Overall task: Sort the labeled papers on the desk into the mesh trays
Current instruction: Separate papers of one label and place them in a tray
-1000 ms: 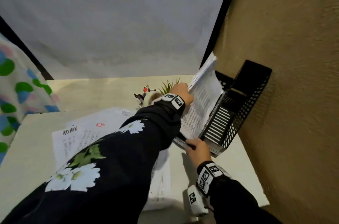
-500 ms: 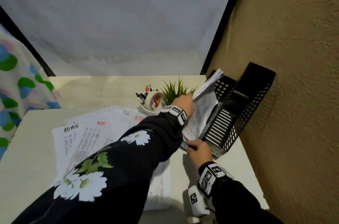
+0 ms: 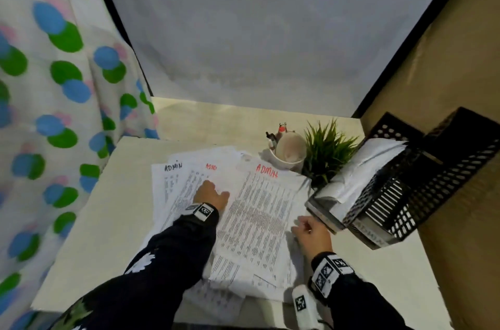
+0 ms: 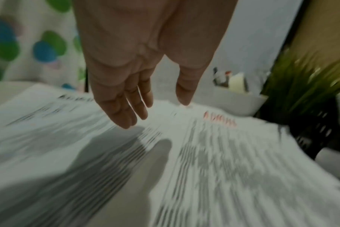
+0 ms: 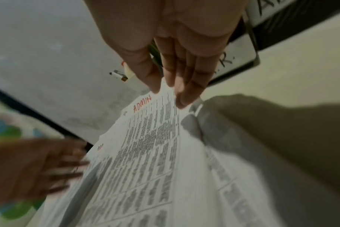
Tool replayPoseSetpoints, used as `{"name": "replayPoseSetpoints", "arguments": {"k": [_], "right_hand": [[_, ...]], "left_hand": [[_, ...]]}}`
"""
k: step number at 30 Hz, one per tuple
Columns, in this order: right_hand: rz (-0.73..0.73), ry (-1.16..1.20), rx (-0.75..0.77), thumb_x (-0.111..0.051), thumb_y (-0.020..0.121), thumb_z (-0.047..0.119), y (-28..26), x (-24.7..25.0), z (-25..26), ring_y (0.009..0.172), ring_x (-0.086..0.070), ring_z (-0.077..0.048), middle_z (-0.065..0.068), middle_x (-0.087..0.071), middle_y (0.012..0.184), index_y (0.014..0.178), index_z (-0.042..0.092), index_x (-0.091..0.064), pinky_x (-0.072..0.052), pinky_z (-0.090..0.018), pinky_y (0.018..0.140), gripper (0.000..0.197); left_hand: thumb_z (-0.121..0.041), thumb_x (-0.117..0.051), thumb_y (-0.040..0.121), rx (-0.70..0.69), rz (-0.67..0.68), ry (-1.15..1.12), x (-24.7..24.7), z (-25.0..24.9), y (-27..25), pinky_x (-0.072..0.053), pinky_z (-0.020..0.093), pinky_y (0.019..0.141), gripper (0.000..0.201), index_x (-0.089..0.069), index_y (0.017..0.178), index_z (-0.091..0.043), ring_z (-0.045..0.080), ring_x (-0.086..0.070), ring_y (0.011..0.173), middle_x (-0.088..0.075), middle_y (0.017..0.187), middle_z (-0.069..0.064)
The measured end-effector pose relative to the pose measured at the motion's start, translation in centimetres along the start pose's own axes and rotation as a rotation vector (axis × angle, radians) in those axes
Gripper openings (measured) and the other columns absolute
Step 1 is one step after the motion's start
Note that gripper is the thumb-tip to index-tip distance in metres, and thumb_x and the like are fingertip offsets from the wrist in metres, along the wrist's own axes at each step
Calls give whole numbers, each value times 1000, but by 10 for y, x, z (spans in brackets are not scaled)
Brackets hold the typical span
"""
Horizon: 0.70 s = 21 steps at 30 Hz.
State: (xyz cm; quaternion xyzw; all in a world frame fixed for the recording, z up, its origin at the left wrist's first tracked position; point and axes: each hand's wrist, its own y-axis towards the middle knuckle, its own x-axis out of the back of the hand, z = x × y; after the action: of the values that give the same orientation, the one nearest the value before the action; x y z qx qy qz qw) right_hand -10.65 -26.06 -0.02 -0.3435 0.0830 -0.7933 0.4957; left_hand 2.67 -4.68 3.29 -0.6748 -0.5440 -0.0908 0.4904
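Several printed sheets marked ADMIN lie fanned out on the desk; the top sheet (image 3: 259, 210) (image 5: 145, 153) carries a red label. My left hand (image 3: 209, 194) (image 4: 155, 110) hovers just above the sheets, its fingers (image 4: 126, 113) straight and holding nothing. At the top sheet's right edge, my right hand (image 3: 303, 224) (image 5: 169, 96) pinches that edge between thumb and fingers, and the edge is slightly raised. The black mesh trays (image 3: 422, 189) stand tilted at the right, with a stack of papers (image 3: 362, 164) in them. One tray front reads ADMIN.
A white mug of pens (image 3: 288, 151) and a small green plant (image 3: 327, 151) stand behind the sheets, next to the trays. A dotted curtain (image 3: 54, 86) hangs on the left and a brown wall (image 3: 460, 248) on the right. Bare desk (image 3: 108, 221) shows left of the papers.
My left hand let go of the papers in the tray and came back left, over the sheets on the desk. My right hand left the tray's front and took the top sheet's edge.
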Motion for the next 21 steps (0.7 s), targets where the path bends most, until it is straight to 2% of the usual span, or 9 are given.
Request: {"name": "replayPoseSetpoints", "arguments": {"k": [3,5,8,11,13,15,16,18,21], "right_hand": [[51,51,-149,-68,79,13,12,-24,-9,113,-59,-30,-14,-62,120,121,6,-59,-45,-44,103,44],[55,63,-193,-72,72,19,19,-38,-15,112,-60,-31,-12,-62,121,127,4,-55,-47,-46,101,60],[73,144,-257,-76,64,20,22,-56,-16,93,-67,-36,-20,-68,105,125,6,-55,-55,-49,85,67],[98,198,-295,-71,76,4,8,-61,2,62,-58,-29,-20,-65,76,121,11,-52,-49,-33,58,49],[83,151,-262,-71,77,7,0,-62,5,77,-63,-31,-21,-66,93,129,2,-51,-52,-36,71,56],[-44,61,-187,-73,77,13,-5,-58,6,113,-56,-34,-18,-53,128,138,4,-43,-45,-41,99,68],[-124,49,-159,-74,76,14,-6,-54,6,124,-48,-35,-17,-44,138,141,5,-38,-40,-42,105,75],[-226,122,-119,-80,69,15,-3,-47,7,132,-39,-35,-17,-34,146,145,10,-31,-36,-47,108,91],[-209,425,-126,-84,61,12,0,-43,9,130,-45,-27,-9,-45,144,139,21,-39,-37,-55,106,91]], "left_hand": [[-36,-65,82,73,28,-28,-10,31,-1,-37,44,108,76,-29,140,-3,34,-41,132,-38,146,17],[-36,-71,76,53,-17,-2,-15,40,-3,-39,45,106,81,-31,138,-3,34,-42,130,-39,143,17],[-36,-74,74,35,71,-42,-20,43,-7,-36,44,109,91,-24,142,-4,32,-38,134,-34,147,16],[-29,-71,79,-31,160,-37,-28,42,-13,-36,39,108,79,-28,141,-6,30,-42,132,-40,145,14],[-22,-64,85,-98,136,-43,-32,42,-18,-42,37,101,53,-45,132,-8,29,-54,118,-55,131,11],[-17,-57,87,-173,100,-126,-31,45,-23,-49,32,79,23,-63,108,-8,25,-60,86,-65,95,6],[-15,-55,88,-208,92,-169,-29,49,-25,-45,28,70,15,-66,97,-9,23,-56,75,-62,83,5],[-11,-54,88,-241,122,-272,-20,60,-29,-39,26,66,13,-67,90,-14,21,-53,72,-62,79,9],[2,-54,87,-220,196,-399,-4,73,-37,-41,23,75,17,-69,87,-5,18,-57,81,-65,87,8]]}}
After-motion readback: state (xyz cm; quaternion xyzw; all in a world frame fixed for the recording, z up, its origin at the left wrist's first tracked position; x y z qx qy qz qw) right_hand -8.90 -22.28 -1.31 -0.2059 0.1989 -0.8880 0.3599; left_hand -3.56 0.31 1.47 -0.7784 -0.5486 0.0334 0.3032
